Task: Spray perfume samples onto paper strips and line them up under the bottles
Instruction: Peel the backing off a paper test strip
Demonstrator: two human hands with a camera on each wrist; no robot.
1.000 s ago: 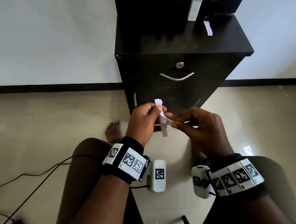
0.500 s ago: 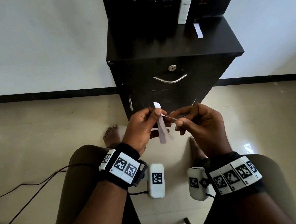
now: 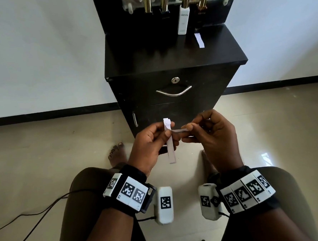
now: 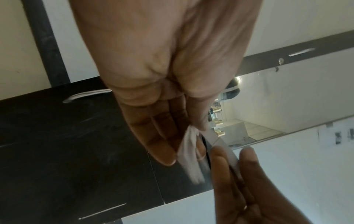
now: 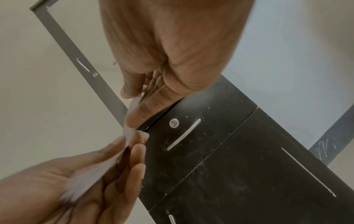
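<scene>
The left hand (image 3: 152,143) pinches a small bundle of narrow white paper strips (image 3: 170,149) upright between thumb and fingers, in front of the black wooden cabinet (image 3: 169,63). The right hand (image 3: 211,134) pinches one thin white strip (image 3: 180,130) sideways, its other end at the bundle. On the cabinet's top, along the back edge, stand four gold-capped perfume bottles: three dark ones and a white bottle (image 3: 183,20). Another white paper strip (image 3: 199,40) lies flat near the back right corner, below the rightmost dark bottle (image 3: 201,7).
</scene>
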